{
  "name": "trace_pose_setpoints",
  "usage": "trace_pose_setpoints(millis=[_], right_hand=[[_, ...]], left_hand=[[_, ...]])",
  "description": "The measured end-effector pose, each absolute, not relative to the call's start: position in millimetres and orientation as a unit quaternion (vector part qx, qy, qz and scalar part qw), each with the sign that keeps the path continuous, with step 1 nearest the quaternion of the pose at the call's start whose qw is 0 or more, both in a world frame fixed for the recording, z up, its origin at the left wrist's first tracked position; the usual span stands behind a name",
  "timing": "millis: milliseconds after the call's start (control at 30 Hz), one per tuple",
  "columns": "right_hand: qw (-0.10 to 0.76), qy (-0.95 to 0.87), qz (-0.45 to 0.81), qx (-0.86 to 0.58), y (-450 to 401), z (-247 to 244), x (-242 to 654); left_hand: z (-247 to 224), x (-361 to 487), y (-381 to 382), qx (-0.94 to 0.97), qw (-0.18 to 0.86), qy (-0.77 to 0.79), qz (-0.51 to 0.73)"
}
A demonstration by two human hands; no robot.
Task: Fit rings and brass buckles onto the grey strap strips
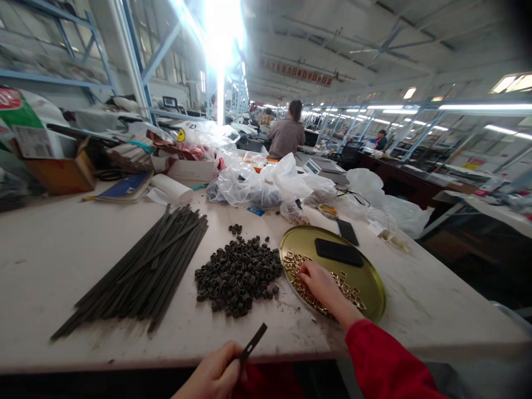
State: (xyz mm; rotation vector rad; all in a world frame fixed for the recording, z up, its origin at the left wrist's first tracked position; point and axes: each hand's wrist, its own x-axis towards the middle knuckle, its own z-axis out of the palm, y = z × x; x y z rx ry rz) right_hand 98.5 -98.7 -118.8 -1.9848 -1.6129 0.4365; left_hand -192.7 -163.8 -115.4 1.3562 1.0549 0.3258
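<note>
At the table's front edge, my left hand (220, 368) pinches a short dark strap (258, 336) between thumb and fingers, its free end pointing up and right. A small pale spot shows on the strap near the fingertips. My right hand (318, 280) reaches into a round gold tray (376, 302), fingertips drawn together among small gold metal buckles (347, 288). What those fingertips hold, if anything, is hidden. Left of the tray lies a heap of small dark loops (239, 274). Long dark strips (143, 271) are piled farther left.
A black phone-like slab (338, 252) lies in the tray, and another dark slab (348, 232) rests behind it. Clear plastic bags (266, 185), a paper roll (170, 189), a blue notebook (122, 187) and a cardboard box (62, 172) line the table's back. A person (286, 133) is beyond.
</note>
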Motion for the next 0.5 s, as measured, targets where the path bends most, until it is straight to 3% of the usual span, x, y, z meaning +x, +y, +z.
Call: trace_pose_setpoints(millis=[100,200,300,500], right_hand=[[0.300,-0.619,0.209,-0.695,-118.5,-104.4,75.5],[0.329,-0.634,0.338,-0.613,-145.7,-93.5,35.6],[0.366,-0.580,0.490,-0.537,-170.0,-91.1,-5.3],[0.463,-0.392,0.619,-0.499,-188.7,-98.3,-45.8]], left_hand=[[-99.4,-193.5,-158.2,0.641,0.594,0.456,0.169],[-82.1,-190.6,-152.2,0.672,0.554,0.443,0.212],[-74.5,-189.5,-150.3,0.678,0.535,0.454,0.220],[-85.5,-200.4,-158.9,0.629,0.571,0.473,0.231]])
